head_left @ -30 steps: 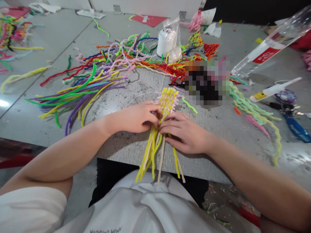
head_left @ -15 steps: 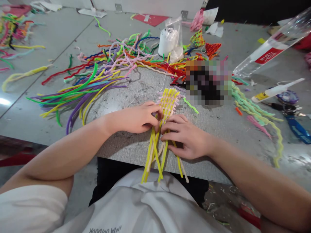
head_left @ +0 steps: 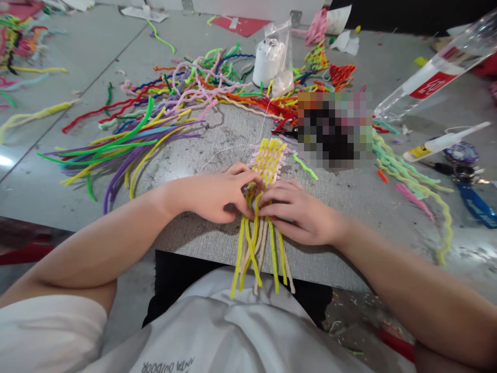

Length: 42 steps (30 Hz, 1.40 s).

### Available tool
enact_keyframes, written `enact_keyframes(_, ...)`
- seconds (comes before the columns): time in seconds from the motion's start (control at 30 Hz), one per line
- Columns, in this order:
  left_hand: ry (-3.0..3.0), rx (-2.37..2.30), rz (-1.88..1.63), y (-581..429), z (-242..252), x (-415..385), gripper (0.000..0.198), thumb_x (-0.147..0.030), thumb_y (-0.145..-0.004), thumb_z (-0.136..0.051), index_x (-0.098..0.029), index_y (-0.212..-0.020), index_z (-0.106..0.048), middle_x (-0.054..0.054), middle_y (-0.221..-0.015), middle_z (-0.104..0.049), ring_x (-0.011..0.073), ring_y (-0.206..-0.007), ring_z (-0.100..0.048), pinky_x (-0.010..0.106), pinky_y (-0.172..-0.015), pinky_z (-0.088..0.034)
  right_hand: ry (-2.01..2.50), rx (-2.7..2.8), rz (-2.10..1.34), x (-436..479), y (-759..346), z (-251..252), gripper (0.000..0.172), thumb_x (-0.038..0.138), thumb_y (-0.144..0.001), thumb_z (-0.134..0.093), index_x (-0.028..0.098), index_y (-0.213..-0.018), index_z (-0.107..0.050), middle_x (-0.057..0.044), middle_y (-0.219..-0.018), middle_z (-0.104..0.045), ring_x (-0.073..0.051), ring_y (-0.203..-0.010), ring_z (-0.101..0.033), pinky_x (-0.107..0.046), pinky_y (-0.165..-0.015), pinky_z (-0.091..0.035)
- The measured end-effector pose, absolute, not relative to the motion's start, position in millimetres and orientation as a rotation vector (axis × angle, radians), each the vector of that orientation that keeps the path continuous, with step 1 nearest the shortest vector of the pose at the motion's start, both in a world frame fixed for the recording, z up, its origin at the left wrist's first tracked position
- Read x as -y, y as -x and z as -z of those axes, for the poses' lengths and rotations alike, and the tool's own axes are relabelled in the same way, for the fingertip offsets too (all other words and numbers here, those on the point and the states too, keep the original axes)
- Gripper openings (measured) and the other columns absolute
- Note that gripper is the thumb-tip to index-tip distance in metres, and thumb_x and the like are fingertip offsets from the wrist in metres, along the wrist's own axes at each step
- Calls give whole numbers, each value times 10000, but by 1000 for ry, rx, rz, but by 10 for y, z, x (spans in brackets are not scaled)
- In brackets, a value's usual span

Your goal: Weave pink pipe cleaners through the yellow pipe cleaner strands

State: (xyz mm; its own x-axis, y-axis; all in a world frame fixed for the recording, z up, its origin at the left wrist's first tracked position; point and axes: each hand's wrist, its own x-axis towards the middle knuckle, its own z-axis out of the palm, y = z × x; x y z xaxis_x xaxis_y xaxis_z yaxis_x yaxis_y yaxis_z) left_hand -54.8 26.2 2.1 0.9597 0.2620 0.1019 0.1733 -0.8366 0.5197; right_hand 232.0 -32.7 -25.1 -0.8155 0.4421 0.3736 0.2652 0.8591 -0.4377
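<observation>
A woven strip of yellow and pale pink pipe cleaners [head_left: 268,158] lies on the table in front of me. Its loose yellow and cream ends [head_left: 275,259] fan toward me over the table's near edge. My left hand [head_left: 227,192] curls at the lower left of the weave, thumb and fingers closed on strands there. From the right, my right hand [head_left: 303,215] pinches strands just below the weave, its fingertips close to my left thumb. Fingers hide the lower rows and the exact strands gripped.
Bundled pipe cleaners [head_left: 128,142] spread at left, with a tangled pile [head_left: 202,83] behind. Beyond the weave stand a white thread spool [head_left: 266,65] and a plastic bag [head_left: 283,57]. A blurred patch covers something dark. At right are a bottle [head_left: 430,77], a glue tube [head_left: 435,145] and keys [head_left: 464,176].
My hands have come closer together below the weave, the left fingers reaching further across. The loose ends have shifted, with a yellow one now hanging further right.
</observation>
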Motion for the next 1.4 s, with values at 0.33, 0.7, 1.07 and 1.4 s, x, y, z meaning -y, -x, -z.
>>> enact_keyframes(0.33,-2622,-356,-221,464,-59,-195,227,-245,-944,-750,-360,-1041,-920,104,-1224,-706,318,-1256,-595,495,-1187,-489,509,2503,-396,318,-2300,285,123,176,-1056,-669,247,-1079,-768,-71,-1073,-809,-262,-1069,-713,-461,-984,-517)
enact_keyframes(0.7,-2628,-318,-259,397,-14,-230,183,-335,-1045,-741,-287,-924,-870,74,-1074,-797,264,-1107,-685,425,-1013,-486,475,2566,-402,373,-2289,203,147,207,-1057,-659,231,-1114,-793,-60,-1102,-855,-308,-1142,-707,-505,-1005,-536)
enact_keyframes(1.07,-2637,-341,-295,404,36,-222,103,-320,-1009,-790,-253,-951,-843,84,-1077,-794,276,-1101,-687,435,-995,-485,441,2605,-500,403,-2308,182,179,154,-1024,-656,215,-1112,-799,-63,-1004,-827,-293,-1082,-673,-510,-1024,-513)
enact_keyframes(1.4,-2587,-292,-383,407,16,-253,113,-320,-1011,-786,-208,-1011,-786,113,-1155,-777,262,-1077,-724,391,-952,-524,450,2553,-444,380,-2285,236,161,274,-1101,-709,223,-983,-807,-63,-1034,-819,-277,-1089,-663,-471,-1010,-531)
